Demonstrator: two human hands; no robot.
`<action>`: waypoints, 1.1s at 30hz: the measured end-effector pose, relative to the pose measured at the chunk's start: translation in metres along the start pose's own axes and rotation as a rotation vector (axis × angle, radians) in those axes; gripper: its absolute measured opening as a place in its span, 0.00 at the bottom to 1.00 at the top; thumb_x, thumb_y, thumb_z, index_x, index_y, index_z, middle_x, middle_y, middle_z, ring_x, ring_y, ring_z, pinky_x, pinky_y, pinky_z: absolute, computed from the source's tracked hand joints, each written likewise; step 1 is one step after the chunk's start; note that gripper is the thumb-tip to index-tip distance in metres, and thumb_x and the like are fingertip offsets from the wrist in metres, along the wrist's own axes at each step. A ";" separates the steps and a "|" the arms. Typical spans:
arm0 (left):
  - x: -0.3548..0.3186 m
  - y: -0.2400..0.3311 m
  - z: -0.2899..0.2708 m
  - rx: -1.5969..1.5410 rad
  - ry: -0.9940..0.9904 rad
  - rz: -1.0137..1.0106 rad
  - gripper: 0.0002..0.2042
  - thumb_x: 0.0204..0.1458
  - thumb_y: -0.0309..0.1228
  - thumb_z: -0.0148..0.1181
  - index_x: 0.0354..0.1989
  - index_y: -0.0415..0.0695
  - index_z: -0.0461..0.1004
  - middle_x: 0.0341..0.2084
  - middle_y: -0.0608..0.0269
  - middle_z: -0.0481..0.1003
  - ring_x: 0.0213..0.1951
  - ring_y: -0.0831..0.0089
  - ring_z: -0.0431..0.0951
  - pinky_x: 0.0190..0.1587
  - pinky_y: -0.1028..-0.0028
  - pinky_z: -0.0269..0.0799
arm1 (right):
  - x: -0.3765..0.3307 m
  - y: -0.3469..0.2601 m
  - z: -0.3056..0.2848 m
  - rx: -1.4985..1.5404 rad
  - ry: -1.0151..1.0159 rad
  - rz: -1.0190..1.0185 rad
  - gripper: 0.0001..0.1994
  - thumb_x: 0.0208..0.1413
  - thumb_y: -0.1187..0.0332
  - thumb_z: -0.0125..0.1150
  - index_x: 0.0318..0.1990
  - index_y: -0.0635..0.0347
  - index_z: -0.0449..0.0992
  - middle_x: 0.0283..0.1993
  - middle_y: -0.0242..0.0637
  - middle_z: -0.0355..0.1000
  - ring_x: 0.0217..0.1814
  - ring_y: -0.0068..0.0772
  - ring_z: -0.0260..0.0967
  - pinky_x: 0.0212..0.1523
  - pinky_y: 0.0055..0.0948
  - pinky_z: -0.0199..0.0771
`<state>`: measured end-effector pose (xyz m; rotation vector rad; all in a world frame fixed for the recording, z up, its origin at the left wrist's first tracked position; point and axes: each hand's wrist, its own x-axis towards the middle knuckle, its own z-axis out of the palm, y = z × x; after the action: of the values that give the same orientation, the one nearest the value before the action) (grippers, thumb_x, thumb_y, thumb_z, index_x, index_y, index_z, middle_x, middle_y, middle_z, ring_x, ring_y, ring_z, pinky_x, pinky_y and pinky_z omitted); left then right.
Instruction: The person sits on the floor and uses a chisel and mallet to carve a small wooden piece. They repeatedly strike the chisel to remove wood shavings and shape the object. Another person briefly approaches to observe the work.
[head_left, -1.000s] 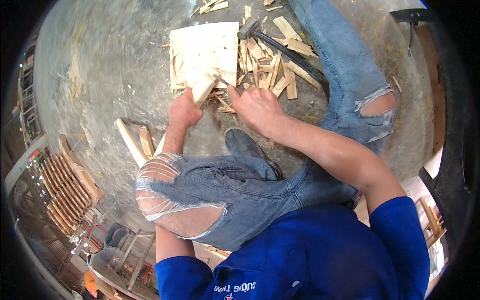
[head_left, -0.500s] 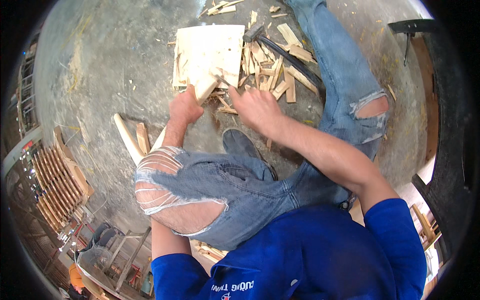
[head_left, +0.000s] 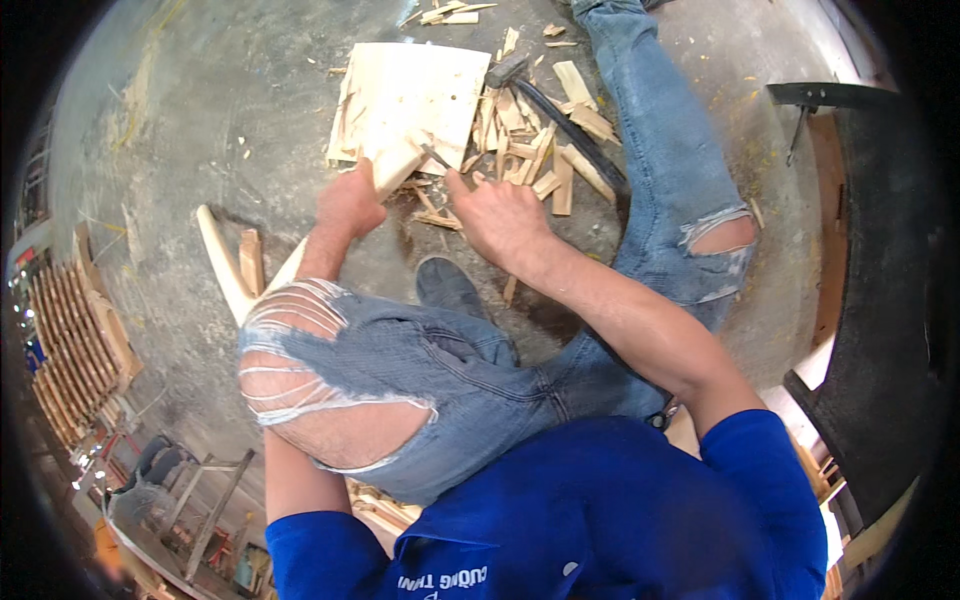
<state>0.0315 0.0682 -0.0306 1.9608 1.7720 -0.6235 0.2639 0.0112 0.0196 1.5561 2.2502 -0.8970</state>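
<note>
My left hand (head_left: 350,200) is closed around a pale, smooth wooden piece (head_left: 398,170). Its far end rests over a square light-wood board (head_left: 410,85) on the floor. My right hand (head_left: 503,222) grips a tool whose narrow dark metal blade (head_left: 437,157), chisel-like, points at that end; its handle is hidden in my fist. Beyond my right hand lies a hammer (head_left: 510,70) with a dark handle. Split wood pieces (head_left: 562,180) are scattered around it. By my left knee, a pale wooden bar (head_left: 225,262) and another pale length form a V.
My bent left leg (head_left: 350,360) crosses in front of me, and my right leg (head_left: 675,150) stretches out to the right. A stack of wooden slats (head_left: 75,350) stands at the left, beside a frame (head_left: 210,510). A large black panel (head_left: 885,300) rises at the right.
The whole view has shifted, so most things appear slightly further left. Both hands keep their grips, the blade staying near the end of the wooden piece.
</note>
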 end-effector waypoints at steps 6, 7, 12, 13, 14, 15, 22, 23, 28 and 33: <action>-0.023 -0.014 -0.013 0.047 -0.053 -0.097 0.23 0.50 0.28 0.64 0.57 0.40 0.71 0.45 0.44 0.83 0.50 0.49 0.84 0.52 0.54 0.80 | -0.008 -0.023 -0.021 0.091 -0.063 -0.025 0.20 0.65 0.79 0.52 0.63 0.64 0.65 0.29 0.43 0.78 0.36 0.42 0.82 0.38 0.47 0.84; -0.024 -0.014 -0.011 0.044 -0.054 -0.103 0.23 0.50 0.28 0.64 0.57 0.41 0.71 0.45 0.44 0.83 0.51 0.50 0.84 0.53 0.54 0.80 | -0.013 -0.018 -0.017 0.055 -0.033 -0.049 0.22 0.65 0.77 0.52 0.66 0.62 0.64 0.30 0.45 0.78 0.37 0.43 0.83 0.38 0.47 0.84; -0.020 -0.014 -0.010 0.030 -0.046 -0.082 0.22 0.50 0.28 0.64 0.55 0.41 0.72 0.45 0.44 0.83 0.51 0.48 0.84 0.53 0.54 0.80 | 0.006 -0.016 -0.013 0.024 -0.039 -0.053 0.26 0.66 0.77 0.51 0.71 0.60 0.60 0.31 0.45 0.79 0.36 0.42 0.83 0.38 0.47 0.85; -0.020 -0.014 -0.012 0.038 -0.046 -0.088 0.22 0.50 0.28 0.64 0.55 0.40 0.72 0.45 0.44 0.83 0.51 0.48 0.83 0.53 0.54 0.80 | -0.002 -0.017 -0.012 0.030 -0.044 -0.039 0.25 0.66 0.77 0.51 0.70 0.59 0.61 0.31 0.44 0.79 0.36 0.42 0.83 0.39 0.46 0.85; -0.019 -0.017 -0.014 0.034 -0.037 -0.090 0.22 0.50 0.28 0.64 0.55 0.40 0.72 0.45 0.44 0.83 0.51 0.48 0.83 0.54 0.54 0.80 | -0.007 -0.019 -0.013 0.036 -0.050 -0.026 0.25 0.65 0.77 0.52 0.70 0.59 0.62 0.31 0.43 0.79 0.36 0.42 0.83 0.40 0.45 0.85; -0.019 -0.017 -0.015 0.029 -0.026 -0.093 0.22 0.50 0.28 0.64 0.55 0.40 0.72 0.46 0.44 0.83 0.51 0.48 0.83 0.54 0.54 0.80 | -0.008 -0.021 -0.015 0.031 -0.054 -0.013 0.21 0.65 0.77 0.52 0.66 0.59 0.66 0.31 0.43 0.79 0.35 0.43 0.82 0.38 0.44 0.85; -0.021 -0.013 -0.012 0.051 -0.064 -0.109 0.22 0.51 0.28 0.64 0.56 0.41 0.71 0.46 0.44 0.83 0.51 0.49 0.84 0.54 0.54 0.80 | -0.003 -0.023 -0.017 0.032 -0.036 -0.048 0.18 0.67 0.76 0.49 0.63 0.63 0.66 0.30 0.45 0.79 0.36 0.43 0.83 0.35 0.45 0.86; -0.022 -0.018 -0.013 0.051 -0.060 -0.113 0.22 0.50 0.28 0.64 0.56 0.41 0.71 0.45 0.44 0.83 0.51 0.49 0.84 0.54 0.55 0.80 | -0.010 -0.023 -0.014 0.033 -0.002 -0.071 0.17 0.66 0.77 0.49 0.62 0.64 0.66 0.30 0.45 0.79 0.35 0.45 0.83 0.33 0.44 0.86; -0.017 -0.014 -0.014 0.047 -0.066 -0.080 0.23 0.50 0.29 0.65 0.56 0.41 0.71 0.45 0.44 0.83 0.51 0.49 0.84 0.54 0.55 0.80 | 0.000 -0.014 -0.001 -0.028 0.103 -0.111 0.18 0.66 0.77 0.49 0.62 0.63 0.66 0.29 0.44 0.79 0.34 0.41 0.83 0.29 0.44 0.85; -0.022 -0.017 -0.009 0.041 -0.060 -0.082 0.25 0.49 0.28 0.63 0.58 0.41 0.70 0.45 0.41 0.83 0.51 0.47 0.83 0.53 0.52 0.79 | 0.012 -0.014 -0.004 0.022 0.046 -0.106 0.16 0.65 0.78 0.50 0.59 0.63 0.66 0.27 0.40 0.77 0.30 0.40 0.81 0.29 0.44 0.83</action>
<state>0.0134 0.0573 -0.0112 1.8831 1.8244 -0.7437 0.2470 0.0191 0.0212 1.4938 2.3827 -0.9261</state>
